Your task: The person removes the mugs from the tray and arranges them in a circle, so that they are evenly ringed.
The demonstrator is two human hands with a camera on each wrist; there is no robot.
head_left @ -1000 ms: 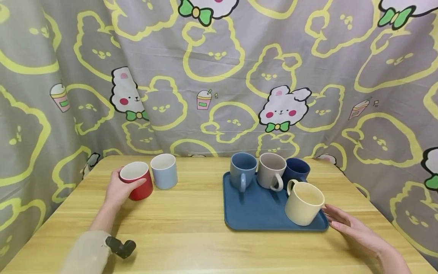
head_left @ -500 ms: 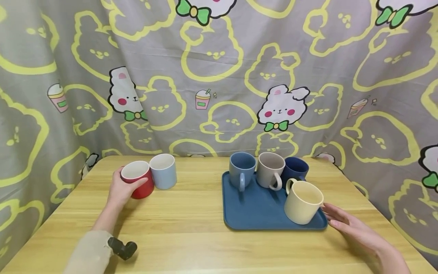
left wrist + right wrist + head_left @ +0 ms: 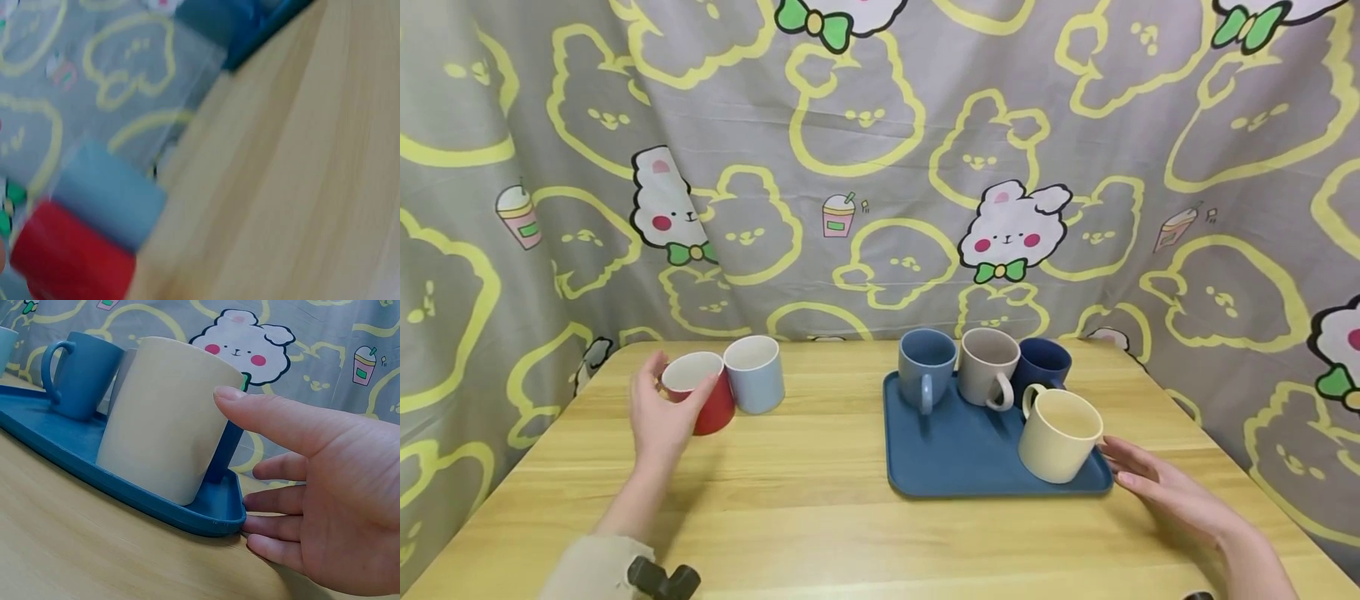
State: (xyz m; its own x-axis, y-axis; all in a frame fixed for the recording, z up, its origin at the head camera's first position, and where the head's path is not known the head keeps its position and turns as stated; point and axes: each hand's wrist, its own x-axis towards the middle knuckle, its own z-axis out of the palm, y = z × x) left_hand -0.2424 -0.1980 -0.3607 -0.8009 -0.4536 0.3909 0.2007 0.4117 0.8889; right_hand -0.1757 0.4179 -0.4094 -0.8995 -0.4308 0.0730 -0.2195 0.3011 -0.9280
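Left hand loosens from the red mug, fingers now spread beside it
Right hand lies open, fingertips touching the tray edge, perhaps to steady it

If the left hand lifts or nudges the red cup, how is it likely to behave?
The red cup looks like glazed ceramic, so probably rigid, fairly heavy for its size, and breakable if dropped. Its smooth sides show no handle in these views, so the left hand might find it slippery. It stands upright, squat and wide, so a push would likely slide it into the pale blue cup rather than tip it.
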